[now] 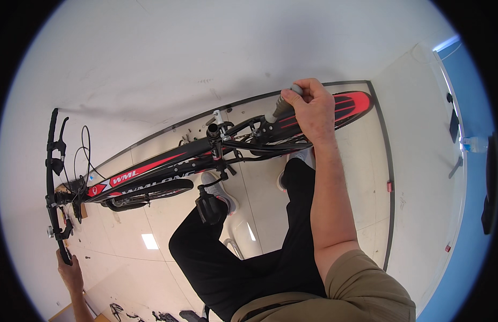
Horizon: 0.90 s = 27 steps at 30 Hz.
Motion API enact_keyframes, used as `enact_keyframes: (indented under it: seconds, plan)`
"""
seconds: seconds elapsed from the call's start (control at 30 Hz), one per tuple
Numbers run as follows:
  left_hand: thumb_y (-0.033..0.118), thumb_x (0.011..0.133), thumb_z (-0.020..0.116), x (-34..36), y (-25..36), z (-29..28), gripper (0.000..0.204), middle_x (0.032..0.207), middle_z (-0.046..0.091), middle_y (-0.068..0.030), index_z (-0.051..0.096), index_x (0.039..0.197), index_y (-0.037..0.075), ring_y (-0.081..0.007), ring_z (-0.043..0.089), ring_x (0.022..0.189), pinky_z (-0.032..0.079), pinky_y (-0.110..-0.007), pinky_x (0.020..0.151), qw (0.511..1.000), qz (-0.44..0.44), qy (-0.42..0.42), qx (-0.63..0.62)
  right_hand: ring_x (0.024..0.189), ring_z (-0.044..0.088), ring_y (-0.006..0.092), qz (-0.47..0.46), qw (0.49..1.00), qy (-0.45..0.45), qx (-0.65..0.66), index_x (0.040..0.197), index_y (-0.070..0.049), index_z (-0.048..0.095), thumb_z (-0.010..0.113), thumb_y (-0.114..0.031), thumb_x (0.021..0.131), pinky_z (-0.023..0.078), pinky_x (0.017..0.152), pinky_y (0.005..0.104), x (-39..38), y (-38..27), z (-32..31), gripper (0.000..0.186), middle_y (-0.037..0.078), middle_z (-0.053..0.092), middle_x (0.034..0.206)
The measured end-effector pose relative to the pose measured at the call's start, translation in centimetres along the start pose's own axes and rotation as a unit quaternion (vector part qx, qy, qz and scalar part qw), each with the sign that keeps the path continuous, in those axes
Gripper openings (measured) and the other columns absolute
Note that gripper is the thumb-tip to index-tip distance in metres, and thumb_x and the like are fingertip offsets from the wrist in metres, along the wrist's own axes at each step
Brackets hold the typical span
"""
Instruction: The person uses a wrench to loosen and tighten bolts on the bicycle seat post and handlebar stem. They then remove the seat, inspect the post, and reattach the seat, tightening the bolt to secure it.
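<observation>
In front of me a black and red bicycle [147,162] stands along the wall, its handlebar [52,161] at the left and its rear mudguard [351,104] at the right. My right hand [317,110] is closed round the thick grey handle of what looks like a screwdriver [281,107]. Its pale lower end is over the front part of the mudguard; the tip is hidden. Far to the left, my left hand [69,272] is wrapped round the near handlebar grip [64,252]. The seat tube [213,130] has no saddle on it.
A pedal [208,208] sticks out near my left knee. Loose small parts lie along the foot of the white wall [206,64]. Black parts [165,316] lie on the floor at the bottom. A clear bottle [474,144] is at the far right.
</observation>
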<state>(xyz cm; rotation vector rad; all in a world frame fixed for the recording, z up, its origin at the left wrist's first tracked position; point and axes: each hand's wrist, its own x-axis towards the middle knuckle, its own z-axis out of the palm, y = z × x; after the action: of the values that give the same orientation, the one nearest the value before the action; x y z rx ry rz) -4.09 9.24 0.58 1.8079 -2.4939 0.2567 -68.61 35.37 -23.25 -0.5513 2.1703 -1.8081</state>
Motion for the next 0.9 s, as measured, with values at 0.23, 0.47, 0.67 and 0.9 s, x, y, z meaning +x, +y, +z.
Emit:
enact_keyframes:
  seconds: [0.23,0.47,0.67,0.9]
  plan:
    - [0.001,0.088,0.060,0.1,0.4,-0.3,0.032,0.074,0.051,-0.0089,0.052,0.120,0.005,-0.0225,0.051,0.064,0.046,-0.041,0.062,0.999,-0.033,-0.021,0.000,0.074,0.063,0.0123,0.006,0.996,-0.014,0.086,0.114,-0.001,0.070,0.078,-0.012,0.086,0.052,0.073,0.0275,-0.2,-0.2,0.6,0.032,0.007,0.072,0.087]
    - [0.001,0.089,0.060,0.0,-0.1,0.0,0.032,0.075,0.050,-0.0093,0.052,0.119,0.004,-0.0229,0.051,0.065,0.046,-0.040,0.064,0.999,-0.034,-0.016,-0.002,0.073,0.065,0.0137,0.018,0.999,0.034,-0.004,0.113,-0.002,0.072,0.081,-0.021,0.083,0.053,0.072,0.0283,-1.2,-1.8,1.7,0.036,0.008,0.072,0.087]
    - [0.001,0.090,0.060,0.2,-0.4,-0.1,0.031,0.076,0.052,-0.0101,0.052,0.119,0.004,-0.0236,0.052,0.067,0.047,-0.041,0.065,0.999,-0.037,-0.023,0.008,0.072,0.065,0.0161,0.030,0.997,0.061,-0.032,0.112,-0.002,0.072,0.082,-0.023,0.082,0.053,0.072,0.0296,-0.3,0.1,0.9,0.038,0.008,0.071,0.083]
    - [0.001,0.090,0.060,0.1,0.4,0.0,0.032,0.073,0.050,-0.0088,0.051,0.120,0.005,-0.0217,0.049,0.063,0.044,-0.040,0.061,0.999,-0.043,-0.022,-0.015,0.073,0.065,0.0166,0.035,0.998,0.050,-0.033,0.111,-0.001,0.071,0.079,-0.020,0.084,0.052,0.073,0.0311,-0.3,0.2,0.7,0.034,0.010,0.072,0.083]
